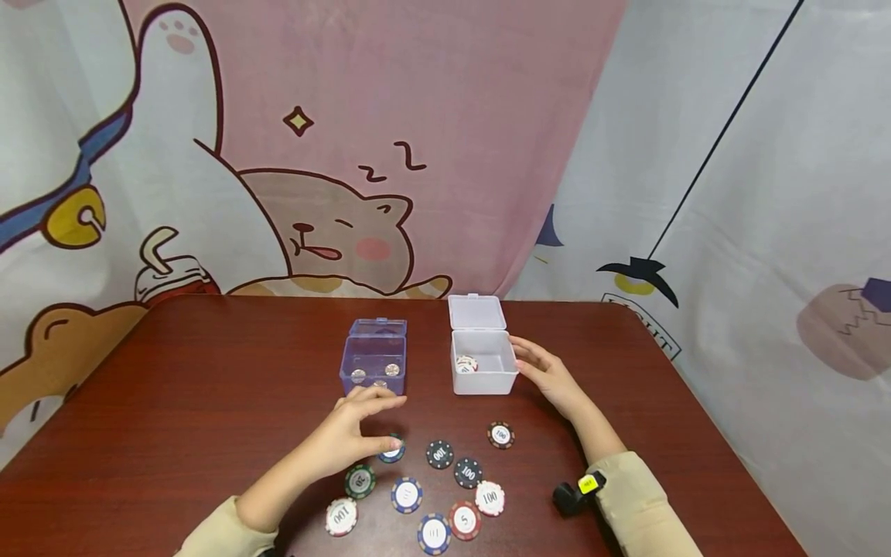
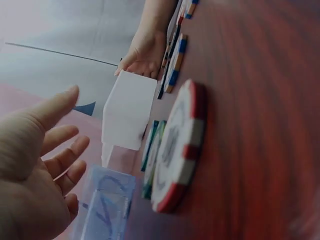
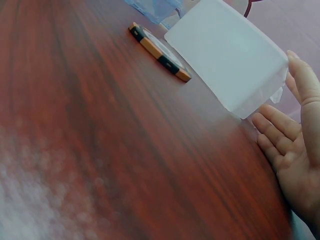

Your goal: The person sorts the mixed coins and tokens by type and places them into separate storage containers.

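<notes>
My left hand [image 1: 351, 433] hovers in front of the blue box [image 1: 373, 356] with its fingers loosely spread and nothing held. Its thumb overlaps a blue-and-green poker chip [image 1: 391, 455] in the head view. Inside the open blue box lie several silvery coins [image 1: 393, 370]. Beside it stands a white box [image 1: 485, 383], lid up, with red-and-white poker chips [image 1: 467, 363] at its left side. The fingers of my right hand [image 1: 550, 379] rest relaxed at the right wall of this box. In the right wrist view, that hand [image 3: 295, 155] has its thumb at the box's corner.
Several poker chips lie spread in front of the boxes, among them a green one [image 1: 360, 481], a red one [image 1: 465, 521], a black one [image 1: 440, 454] and an orange-and-black one [image 1: 501, 435]. A printed cloth [image 1: 459, 139] hangs behind the brown table [image 1: 230, 387].
</notes>
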Demonstrator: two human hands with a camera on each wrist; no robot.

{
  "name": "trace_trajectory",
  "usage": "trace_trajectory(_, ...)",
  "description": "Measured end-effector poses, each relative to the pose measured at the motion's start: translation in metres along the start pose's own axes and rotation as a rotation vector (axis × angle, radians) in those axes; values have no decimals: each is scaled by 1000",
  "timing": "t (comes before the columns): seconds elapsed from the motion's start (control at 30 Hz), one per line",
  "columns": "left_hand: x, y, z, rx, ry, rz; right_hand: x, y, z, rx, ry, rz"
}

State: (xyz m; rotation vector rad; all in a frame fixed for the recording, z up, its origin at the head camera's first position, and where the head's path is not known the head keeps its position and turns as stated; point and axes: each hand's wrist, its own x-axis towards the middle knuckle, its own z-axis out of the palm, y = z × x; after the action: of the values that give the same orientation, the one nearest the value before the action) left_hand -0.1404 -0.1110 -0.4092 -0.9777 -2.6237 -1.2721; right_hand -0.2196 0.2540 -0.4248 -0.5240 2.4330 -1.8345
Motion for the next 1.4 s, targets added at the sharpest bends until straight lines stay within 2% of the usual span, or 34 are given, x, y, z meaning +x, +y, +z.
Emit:
trace_trajectory(0.27, -4, -12, 7, -9, -63, -53, 7, 27, -4, 25, 13, -11)
trace_trajectory(0.43, -7, -18, 9, -29, -101, -71, 8, 30, -4, 18, 21, -19)
trace_trajectory(0.67, -7, -24, 9, -17, -142, -84, 7, 26, -4, 23, 15, -10)
trace_trajectory(0.97, -8, -30, 9, 3, -177, -67, 0, -1, 1, 3, 5, -9)
trace_trajectory(1.4, -8, -28, 15, 39, -128, -56, 0, 1, 0, 6, 9, -3)
